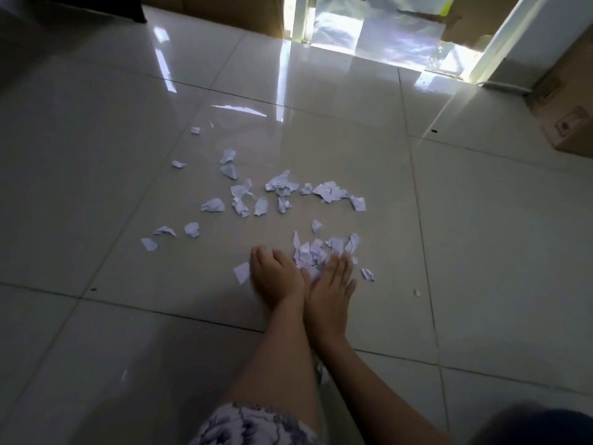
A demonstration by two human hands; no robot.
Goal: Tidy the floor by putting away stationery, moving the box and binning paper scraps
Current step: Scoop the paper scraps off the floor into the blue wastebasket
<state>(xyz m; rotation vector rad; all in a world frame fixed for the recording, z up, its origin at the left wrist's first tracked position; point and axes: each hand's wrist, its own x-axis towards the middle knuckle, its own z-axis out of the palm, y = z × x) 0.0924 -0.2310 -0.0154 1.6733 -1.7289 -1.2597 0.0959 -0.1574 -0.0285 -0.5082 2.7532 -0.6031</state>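
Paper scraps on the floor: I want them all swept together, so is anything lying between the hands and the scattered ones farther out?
Nothing visible. Both hands, left hand and right hand, already touch the near pile; only bare tile separates them from the farther scraps.

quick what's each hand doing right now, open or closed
Left hand: open, palm down on the floor, against the paper scraps.
Right hand: open, flat, fingers on the same scraps.
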